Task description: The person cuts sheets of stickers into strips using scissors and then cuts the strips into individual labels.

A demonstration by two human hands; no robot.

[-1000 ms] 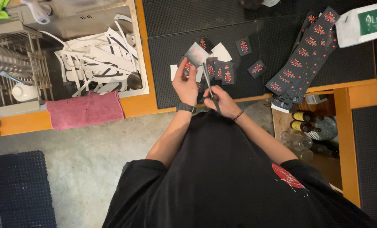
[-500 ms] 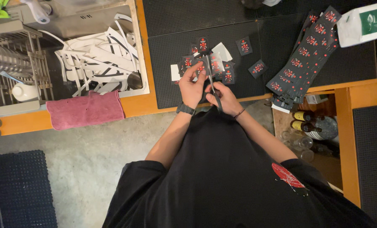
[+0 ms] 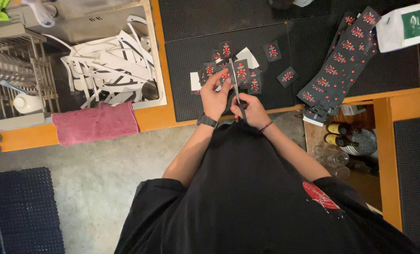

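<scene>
I am gripping the scissors (image 3: pixel 236 91) in my closed right hand (image 3: pixel 250 109), blades pointing away from me, while my left hand (image 3: pixel 215 94) is pinching a dark sticker piece (image 3: pixel 225 75) against them, directly over the cut stickers (image 3: pixel 247 77) lying beyond both hands on the table (image 3: pixel 181 94), so trimmed pieces are dropping there.

Two bare hands are showing at the frame's centre, the left hand (image 3: pixel 215 96) and the right hand (image 3: pixel 250 107), sharing one pair of slim metal scissors (image 3: pixel 235 89). One folded pink cloth (image 3: pixel 96 123) is lying at left. Two dark glass bottles (image 3: pixel 337 134) are standing at lower right. One white-and-green box (image 3: pixel 405 26) is sitting at upper right.
</scene>
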